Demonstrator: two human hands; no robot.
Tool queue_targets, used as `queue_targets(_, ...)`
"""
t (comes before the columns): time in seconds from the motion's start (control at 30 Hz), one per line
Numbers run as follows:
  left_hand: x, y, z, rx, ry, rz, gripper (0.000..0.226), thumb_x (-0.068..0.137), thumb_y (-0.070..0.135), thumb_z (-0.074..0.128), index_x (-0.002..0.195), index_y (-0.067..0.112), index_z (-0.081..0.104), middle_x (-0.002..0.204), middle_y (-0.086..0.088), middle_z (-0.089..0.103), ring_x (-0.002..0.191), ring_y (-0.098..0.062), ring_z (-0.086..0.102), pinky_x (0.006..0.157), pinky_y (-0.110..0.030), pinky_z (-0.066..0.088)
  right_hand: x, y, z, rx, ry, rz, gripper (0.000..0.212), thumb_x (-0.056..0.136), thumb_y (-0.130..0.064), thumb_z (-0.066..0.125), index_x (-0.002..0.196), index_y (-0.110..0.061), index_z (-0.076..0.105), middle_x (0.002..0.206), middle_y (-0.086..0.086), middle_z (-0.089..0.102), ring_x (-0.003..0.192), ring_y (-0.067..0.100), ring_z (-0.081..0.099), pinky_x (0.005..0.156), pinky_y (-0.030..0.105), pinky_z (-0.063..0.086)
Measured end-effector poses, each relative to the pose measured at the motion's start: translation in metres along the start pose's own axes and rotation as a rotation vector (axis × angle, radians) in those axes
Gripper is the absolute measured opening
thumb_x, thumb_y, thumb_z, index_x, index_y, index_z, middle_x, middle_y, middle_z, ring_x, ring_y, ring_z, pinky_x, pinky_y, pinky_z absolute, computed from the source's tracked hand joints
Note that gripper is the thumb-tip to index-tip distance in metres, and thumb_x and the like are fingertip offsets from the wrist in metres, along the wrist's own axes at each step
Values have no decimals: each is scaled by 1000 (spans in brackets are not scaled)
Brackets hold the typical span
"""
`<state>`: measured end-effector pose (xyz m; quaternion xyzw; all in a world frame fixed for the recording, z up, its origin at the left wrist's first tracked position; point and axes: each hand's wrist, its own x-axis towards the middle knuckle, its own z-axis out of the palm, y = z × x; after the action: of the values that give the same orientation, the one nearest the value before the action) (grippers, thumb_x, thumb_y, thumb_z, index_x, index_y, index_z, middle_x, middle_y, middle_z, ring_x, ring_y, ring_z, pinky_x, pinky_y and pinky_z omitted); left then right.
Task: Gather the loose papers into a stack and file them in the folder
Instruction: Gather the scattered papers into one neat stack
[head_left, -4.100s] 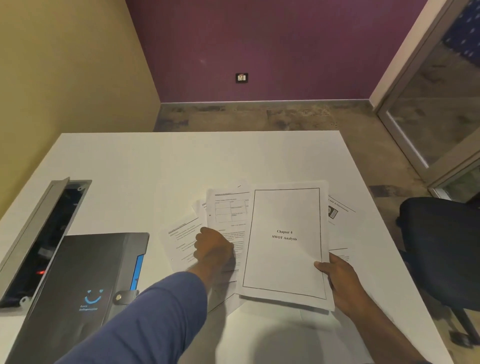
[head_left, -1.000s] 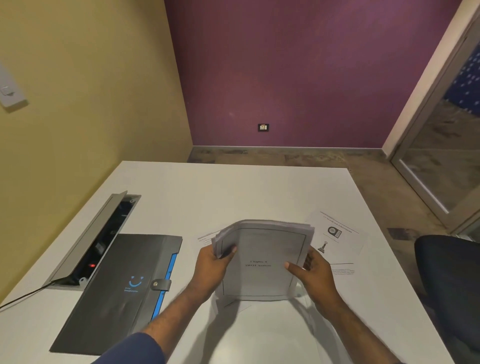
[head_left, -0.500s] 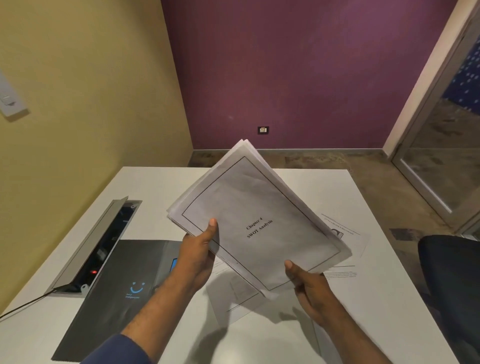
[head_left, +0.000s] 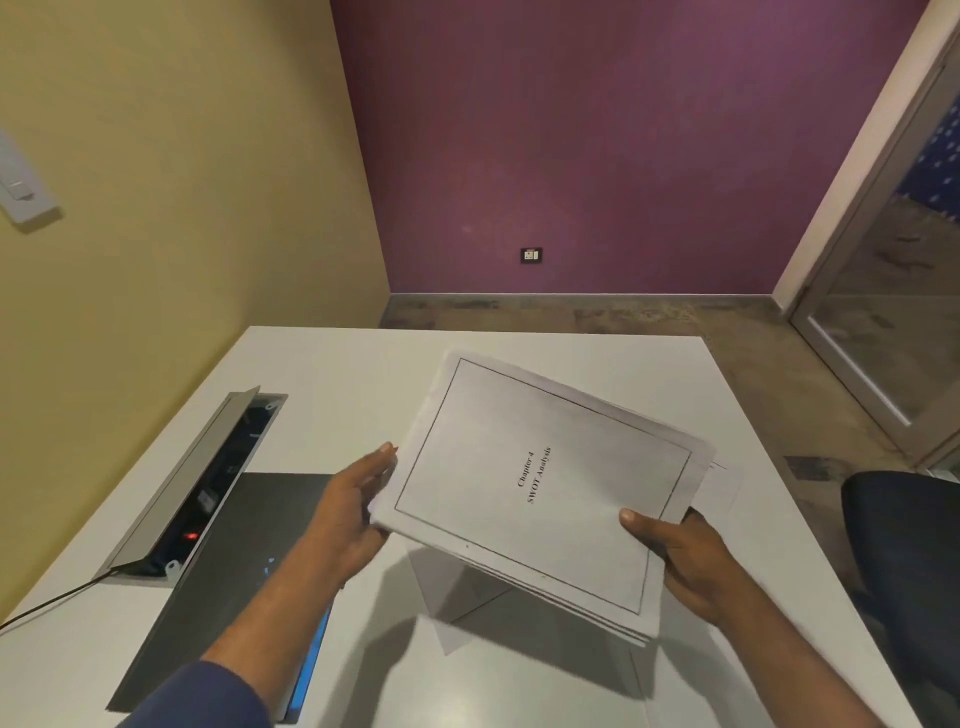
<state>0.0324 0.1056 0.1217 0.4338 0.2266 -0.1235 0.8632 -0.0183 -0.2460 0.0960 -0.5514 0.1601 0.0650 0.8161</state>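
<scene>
Both hands carry the stack of papers (head_left: 540, 483) above the table (head_left: 332, 374), one at each short side. Left hand (head_left: 353, 514) lies flat against the left edge with fingers extended, acting as a stop so the sheets cannot slide out that way. Right hand (head_left: 685, 556) grasps the lower right corner, thumb on the top sheet and fingers underneath, which supplies the clamping force.

The stack is tilted, its far left corner high and its near right corner low. The top sheet reads "Chapter 4 SWOT Analysis" and runs sideways to the viewer. Sheet edges along the near side are stepped, not flush, so the stack is judged to need squaring before filing; the two-sided hold suits tapping the edges level on the table.

Folder (head_left: 234, 571) lies closed on the table to the left, partly under the left forearm, with a blue edge showing along its right side. It is close to the left hand, so the transfer path is short.

One loose sheet (head_left: 724, 480) shows on the table behind the stack's right corner. A pale shape under the stack may be another sheet, but shadow prevents confirmation. Gathering is therefore judged incomplete.

An open cable tray (head_left: 208, 488) sits in the table beyond the folder. A dark chair (head_left: 904, 545) stands at the right.
</scene>
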Motion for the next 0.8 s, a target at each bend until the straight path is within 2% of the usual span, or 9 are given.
queue_targets(0.07, -1, 11, 3, 150, -111, -38, 37, 76, 34, 77, 103, 10, 73, 114, -6, 69, 94, -18, 70, 91, -38, 48, 2, -7, -6, -41, -47, 21, 39, 78, 7, 67, 113, -10, 66, 100, 3, 78, 92, 13, 74, 73, 19, 59)
queue_targets(0.13, 0, 15, 10, 336, -148, -27, 53, 76, 35, 79, 115, 1, 67, 133, 0, 57, 107, -11, 69, 100, -32, 36, 3, -12, -6, -89, -109, 52, 41, 79, 8, 67, 116, -8, 65, 106, 6, 76, 97, 16, 73, 75, 19, 58)
queue_targets(0.27, 0, 7, 16, 609, -190, 4, 47, 65, 26, 88, 105, 7, 73, 107, -11, 77, 99, -24, 73, 88, -34, 53, 2, -15, 1, -146, -170, 67, 40, 80, 10, 67, 117, -6, 64, 111, 11, 74, 104, 23, 70, 79, 22, 59)
queue_targets(0.37, 2, -6, 9, 610, -137, 139, 45, 68, 26, 87, 108, 12, 74, 107, -8, 77, 103, -26, 73, 90, -37, 54, 0, -12, 8, -280, -110, -30, 20, 81, 3, 70, 100, -4, 70, 87, 4, 77, 84, 20, 72, 68, 19, 57)
queue_targets(0.43, 2, -19, 4, 609, -117, 260, 42, 69, 29, 88, 107, 19, 74, 107, -1, 78, 102, -19, 73, 85, -30, 56, -1, -4, 12, -383, -29, -125, 9, 82, -2, 72, 89, -6, 72, 75, -1, 75, 72, 17, 68, 63, 21, 54)
queue_targets(0.5, 3, -37, -1, 614, -47, 375, 41, 72, 29, 87, 109, 20, 73, 107, 0, 78, 101, -15, 72, 86, -29, 55, -1, 8, 18, -413, 70, -206, 7, 83, -3, 73, 85, -10, 73, 73, -2, 72, 69, 15, 66, 65, 25, 53)
queue_targets(0.6, 2, -58, -9, 526, 16, 490, 37, 65, 34, 84, 99, 20, 77, 95, -2, 79, 92, -15, 72, 80, -25, 56, -4, 27, 27, -428, 135, -370, 14, 84, -4, 72, 77, -16, 71, 65, -11, 68, 62, 1, 59, 63, 18, 50)
queue_targets(0.7, 1, -70, -18, 410, -48, 514, 35, 65, 29, 84, 100, 23, 79, 95, -1, 80, 93, -12, 74, 80, -20, 56, -10, 45, 31, -351, 138, -395, 14, 84, -1, 70, 89, -14, 74, 75, -9, 75, 72, 0, 67, 69, 13, 53)
queue_targets(0.8, 0, -83, -29, 463, -88, 380, 45, 68, 26, 88, 111, 21, 75, 108, -6, 78, 103, -20, 73, 82, -24, 57, -15, 67, 23, -345, 122, -245, 26, 79, 3, 74, 100, -13, 72, 84, -11, 78, 82, 4, 73, 73, 17, 56)
